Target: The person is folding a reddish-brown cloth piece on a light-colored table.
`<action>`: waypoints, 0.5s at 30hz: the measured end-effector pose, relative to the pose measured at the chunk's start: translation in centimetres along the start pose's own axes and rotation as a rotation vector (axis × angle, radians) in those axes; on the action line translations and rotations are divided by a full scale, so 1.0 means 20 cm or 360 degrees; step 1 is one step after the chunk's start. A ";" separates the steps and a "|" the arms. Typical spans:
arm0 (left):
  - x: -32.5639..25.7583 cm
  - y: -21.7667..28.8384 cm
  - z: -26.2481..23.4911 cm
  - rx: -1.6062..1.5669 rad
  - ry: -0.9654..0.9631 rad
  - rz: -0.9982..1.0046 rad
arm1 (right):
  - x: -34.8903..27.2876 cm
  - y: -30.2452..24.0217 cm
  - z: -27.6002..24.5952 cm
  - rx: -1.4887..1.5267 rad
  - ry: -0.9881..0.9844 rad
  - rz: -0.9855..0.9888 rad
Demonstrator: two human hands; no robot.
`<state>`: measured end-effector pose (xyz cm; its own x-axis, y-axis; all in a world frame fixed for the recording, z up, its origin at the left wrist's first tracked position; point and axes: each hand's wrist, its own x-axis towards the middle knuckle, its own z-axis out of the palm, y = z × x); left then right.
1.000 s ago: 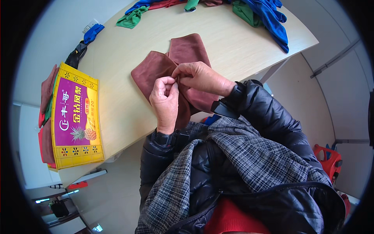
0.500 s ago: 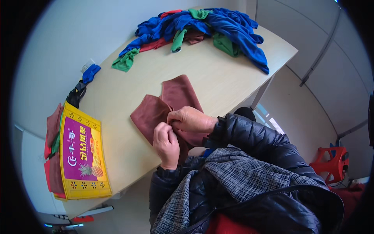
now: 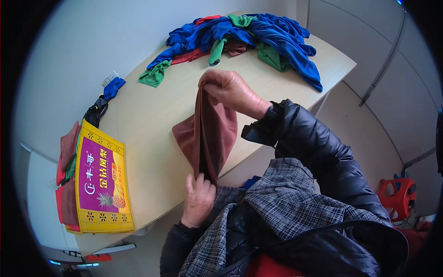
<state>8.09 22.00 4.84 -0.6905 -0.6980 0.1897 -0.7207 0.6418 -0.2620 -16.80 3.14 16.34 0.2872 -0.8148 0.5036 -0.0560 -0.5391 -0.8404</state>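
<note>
One table: two hands (bare) hold one brown cloth.

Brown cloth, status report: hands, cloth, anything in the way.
Right hand gripping top; left hand at lower end, grip unclear. Brown cloth spans between. Coloured pile, yellow box both apart.

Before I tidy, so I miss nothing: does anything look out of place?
The mostly blue heap of cloth at the back of the pale wood-toned table looks untidy: pieces lie crumpled together. Nothing appears spilled.
</note>
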 end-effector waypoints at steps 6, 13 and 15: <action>-0.09 -0.14 -0.31 -0.0012 0.0214 -0.0116 | 0.01 -0.04 -0.14 0.0003 0.0064 0.0061; -0.17 -0.42 -0.80 0.0338 0.0680 -0.0325 | 0.06 -0.25 -0.34 0.0045 0.0050 -0.0154; -0.13 -0.47 -0.93 0.0302 0.0718 -0.0355 | 0.07 -0.33 -0.40 0.0000 0.0060 -0.0193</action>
<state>15.54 23.60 24.43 -0.5095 -0.5783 0.6371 -0.8581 0.3958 -0.3270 -23.64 3.79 24.17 0.2559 -0.7512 0.6085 -0.0232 -0.6340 -0.7730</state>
